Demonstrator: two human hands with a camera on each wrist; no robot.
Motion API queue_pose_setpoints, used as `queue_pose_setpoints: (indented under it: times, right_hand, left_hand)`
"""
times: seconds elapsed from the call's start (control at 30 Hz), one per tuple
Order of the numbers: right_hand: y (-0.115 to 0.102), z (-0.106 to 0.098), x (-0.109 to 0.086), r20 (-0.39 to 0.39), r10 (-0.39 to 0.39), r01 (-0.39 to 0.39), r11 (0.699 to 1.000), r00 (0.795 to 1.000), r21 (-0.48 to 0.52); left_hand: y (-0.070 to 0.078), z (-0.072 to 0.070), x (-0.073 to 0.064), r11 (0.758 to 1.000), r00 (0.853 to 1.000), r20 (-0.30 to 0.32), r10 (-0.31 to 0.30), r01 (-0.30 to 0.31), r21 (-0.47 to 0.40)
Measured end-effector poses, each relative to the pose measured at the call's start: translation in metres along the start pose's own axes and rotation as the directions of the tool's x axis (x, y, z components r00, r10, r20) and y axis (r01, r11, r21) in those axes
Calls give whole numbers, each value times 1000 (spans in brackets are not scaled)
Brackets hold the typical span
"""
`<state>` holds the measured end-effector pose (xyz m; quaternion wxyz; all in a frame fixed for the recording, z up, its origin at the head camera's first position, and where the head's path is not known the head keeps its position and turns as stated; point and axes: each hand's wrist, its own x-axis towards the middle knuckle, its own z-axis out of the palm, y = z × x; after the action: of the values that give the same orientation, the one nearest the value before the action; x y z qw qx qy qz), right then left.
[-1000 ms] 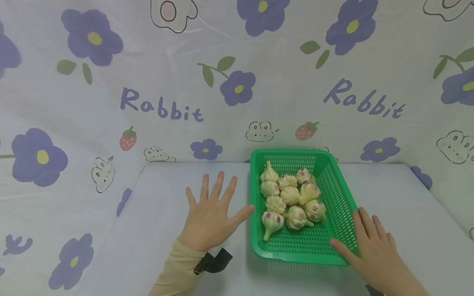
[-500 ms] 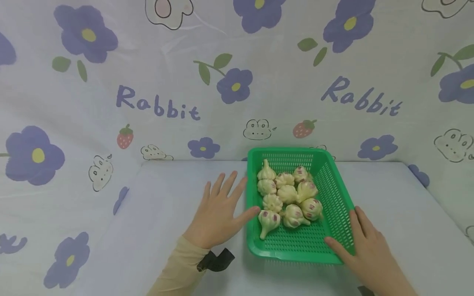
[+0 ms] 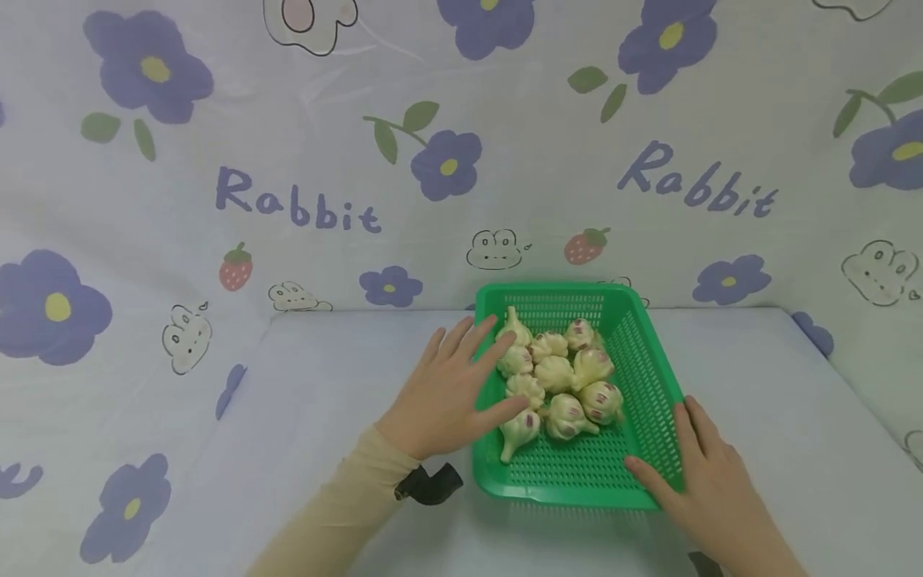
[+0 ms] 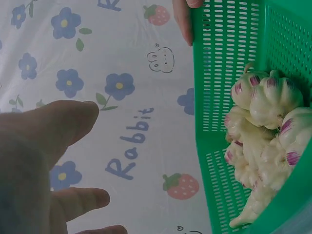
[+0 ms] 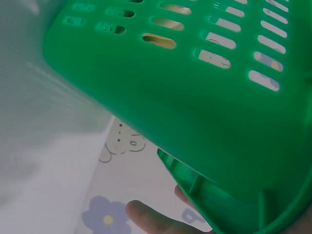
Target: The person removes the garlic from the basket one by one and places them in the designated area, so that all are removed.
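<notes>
A green plastic basket (image 3: 570, 498) with slotted walls holds several garlic bulbs (image 3: 555, 373), pale with purple patches, mostly along its left side. My left hand (image 3: 443, 393) is over the basket's left rim, fingers spread, and its thumb and index finger overlap the left-hand bulbs in the head view. Nothing is in its grasp. At the near right corner my right hand (image 3: 714, 481) grips the basket's rim, thumb on the inner side and fingers along the outside. The right wrist view shows the green basket wall (image 5: 146, 83) close up, with a fingertip (image 5: 146, 214) beyond the rim.
The basket stands on a white table (image 3: 346, 361), right of its middle. Behind and beside the table hangs a white cloth (image 3: 303, 128) printed with purple flowers, rabbits and strawberries. A black band (image 3: 430, 484) shows at my left wrist, below a beige sleeve (image 3: 353, 481).
My left hand has moved right, from beside the basket to over its left rim. My right hand stays at the near right corner. The head view has shifted slightly.
</notes>
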<state>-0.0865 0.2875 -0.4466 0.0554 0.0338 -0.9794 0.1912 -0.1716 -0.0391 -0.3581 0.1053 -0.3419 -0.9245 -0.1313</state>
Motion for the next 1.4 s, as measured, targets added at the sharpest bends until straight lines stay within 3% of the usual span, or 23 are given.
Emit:
queue_pose_setpoints:
  times: [0.2,0.57,0.8,0.9,1.03,1.17,1.4]
  right_hand:
    - [-1,-1,0,8,13,-13,1000,1000,23]
    - [1,-4,1,33,28,-30,999,999,44]
    - [0,-3,1,37,29,-31,998,999,60]
    - [0,-3,1,38,32,-34,998,999,59]
    - [1,-4,0,32,26,-28,998,999,64]
    - [3,-4,0,29,23,-25,997,999,74]
    - [6,-5,0,15,20,-21,997,1000,80]
  left_hand:
    - [9,-9,15,997,997,19,71,-72,27]
    - [27,-13,59,994,990,105,98,-102,40]
    - [35,2,88,993,986,114,118,-120,5]
    - [39,9,99,994,983,147,108,-110,2]
    - [46,19,112,993,970,220,100,-113,44]
    - [58,31,122,984,955,268,125,-154,90]
    - [81,63,134,953,950,260,173,-228,199]
